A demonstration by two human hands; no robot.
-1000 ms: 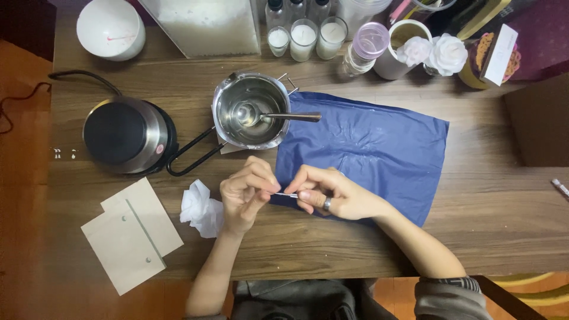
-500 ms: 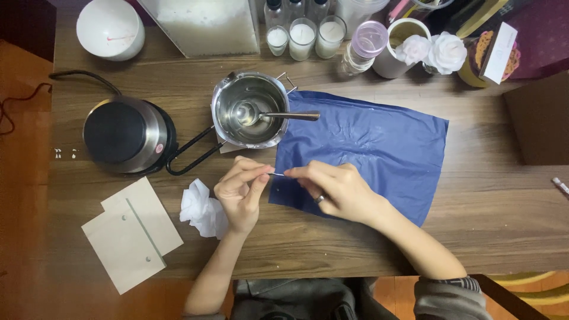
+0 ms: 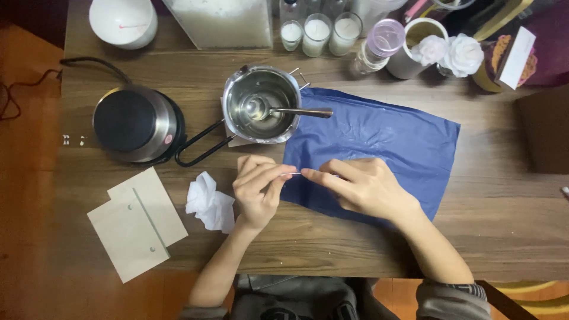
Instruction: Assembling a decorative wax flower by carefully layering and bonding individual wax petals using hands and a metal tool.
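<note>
My left hand [image 3: 256, 191] and my right hand [image 3: 361, 186] meet over the left edge of a blue plastic sheet [image 3: 391, 142] on the wooden table [image 3: 332, 249]. Between their fingertips they pinch a thin whitish strand [image 3: 294, 174], like a wick, stretched short between them. A steel melting pot [image 3: 262, 105] with a spoon [image 3: 296, 111] resting in it stands just behind my hands.
A round black hot plate [image 3: 135, 123] with its cord sits at the left. Crumpled tissue [image 3: 208, 202] and two beige card pieces [image 3: 137, 220] lie at front left. Small candle jars [image 3: 315, 35], a white bowl [image 3: 124, 21], a cup with white flowers [image 3: 441, 50] and boxes line the back.
My hands have lifted off the sheet's edge and drawn slightly apart, pulling the thin strand out between the fingertips.
</note>
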